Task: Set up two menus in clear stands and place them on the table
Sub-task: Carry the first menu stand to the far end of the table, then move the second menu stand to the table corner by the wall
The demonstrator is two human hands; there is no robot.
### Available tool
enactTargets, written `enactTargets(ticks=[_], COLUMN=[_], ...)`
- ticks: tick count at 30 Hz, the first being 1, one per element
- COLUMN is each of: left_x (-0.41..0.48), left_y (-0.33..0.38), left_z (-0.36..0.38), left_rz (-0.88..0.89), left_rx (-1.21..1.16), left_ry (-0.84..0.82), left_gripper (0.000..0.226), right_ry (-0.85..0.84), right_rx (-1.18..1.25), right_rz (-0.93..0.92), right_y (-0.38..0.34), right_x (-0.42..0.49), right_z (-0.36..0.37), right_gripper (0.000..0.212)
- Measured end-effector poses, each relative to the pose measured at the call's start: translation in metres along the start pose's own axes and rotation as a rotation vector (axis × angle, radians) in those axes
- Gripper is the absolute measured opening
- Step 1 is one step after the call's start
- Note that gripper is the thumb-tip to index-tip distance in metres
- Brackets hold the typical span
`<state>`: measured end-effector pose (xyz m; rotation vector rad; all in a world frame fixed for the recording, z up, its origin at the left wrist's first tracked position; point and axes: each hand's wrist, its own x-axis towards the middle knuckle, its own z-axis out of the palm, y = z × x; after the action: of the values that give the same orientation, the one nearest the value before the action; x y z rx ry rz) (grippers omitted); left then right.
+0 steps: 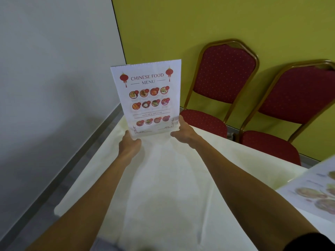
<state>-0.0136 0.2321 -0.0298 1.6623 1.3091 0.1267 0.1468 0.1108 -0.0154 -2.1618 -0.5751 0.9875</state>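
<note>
A white "Chinese Food Menu" in a clear stand (147, 98) is upright at the far corner of the table, which is covered with a white cloth (163, 178). My left hand (129, 142) grips the stand's lower left corner. My right hand (183, 133) grips its lower right corner and edge. The stand's base is at the cloth; whether it rests there I cannot tell. A second menu (313, 191) with food pictures shows at the right edge, tilted and blurred, partly cut off by the frame.
Two red padded chairs with gold frames (223, 84) (290, 113) stand against the yellow-green wall beyond the table's far right side. A grey wall and grey floor (45, 178) run along the table's left side.
</note>
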Motion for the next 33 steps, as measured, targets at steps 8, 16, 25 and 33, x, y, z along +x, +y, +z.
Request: enactTargets(ticks=[8, 16, 25, 33], left_x=[-0.036, -0.110, -0.201, -0.272], left_y=[0.010, 0.044, 0.065, 0.072], left_z=[0.041, 0.126, 0.226, 0.301], left_rz=[0.041, 0.238, 0.387, 0.424], left_rx=[0.106, 0.222, 0.286, 0.304], left_ry=[-0.169, -0.418, -0.622, -0.704], left_gripper=[0.065, 0.057, 0.045, 0.055], right_ry=[0.087, 0.283, 0.542, 0.736], right_rx=[0.028, 0.025, 0.139, 0.252], right_rz=[0.045, 0.109, 0.250, 0.404], right_y=[0.035, 0.114, 0.212, 0.284], right_x=[-0.041, -0.116, -0.234, -0.309], right_z=[0.000, -0.035, -0.083, -0.142], right_gripper=[0.079, 0.071, 0.060, 0.049])
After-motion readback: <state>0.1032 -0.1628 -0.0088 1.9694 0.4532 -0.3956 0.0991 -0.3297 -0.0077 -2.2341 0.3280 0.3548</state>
